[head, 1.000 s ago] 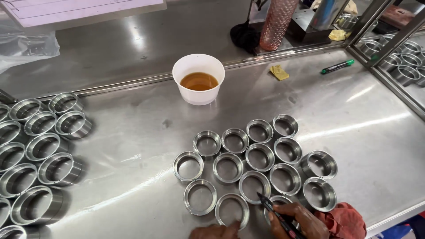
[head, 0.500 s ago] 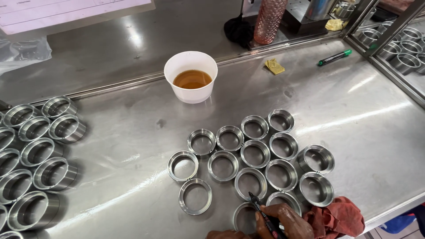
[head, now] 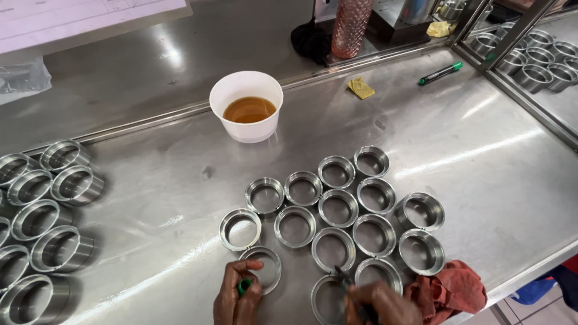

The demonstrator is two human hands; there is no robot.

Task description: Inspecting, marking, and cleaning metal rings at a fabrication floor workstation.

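Working at the near edge of the steel counter (head: 457, 150). Left hand (head: 238, 296) curled around a small green cap (head: 244, 285), thumb and fingertips touching the rim of the nearest metal ring (head: 263, 268). Right hand (head: 379, 304) closed on a dark marker-like pen (head: 349, 283), tip pointing into the ring (head: 328, 298) sitting at the near edge; hand blurred, so exact contact point hard telling.

Sitting just beyond the hands: cluster of open metal rings (head: 337, 207) in tight rows, mostly touching, mid-counter toward the near edge. Red rag (head: 448, 290) lying bunched at the near edge, touching the closest rings on the right. White cup (head: 247, 107) holding amber liquid, standing toward the back edge, well apart from the cluster. Second batch of rings (head: 42, 222) lined up along the left edge. Green marker (head: 441, 73) and yellow scrap (head: 360, 88) lying near the back right corner.

Doing this step well, judging from the layout: steadying the ring with the free hand before touching the pen down, keeping the tip on the inner wall rather than dragging over the rim, going row by row to avoid skipping any, keeping the rag off freshly marked rings, holding the cap clear of the work.
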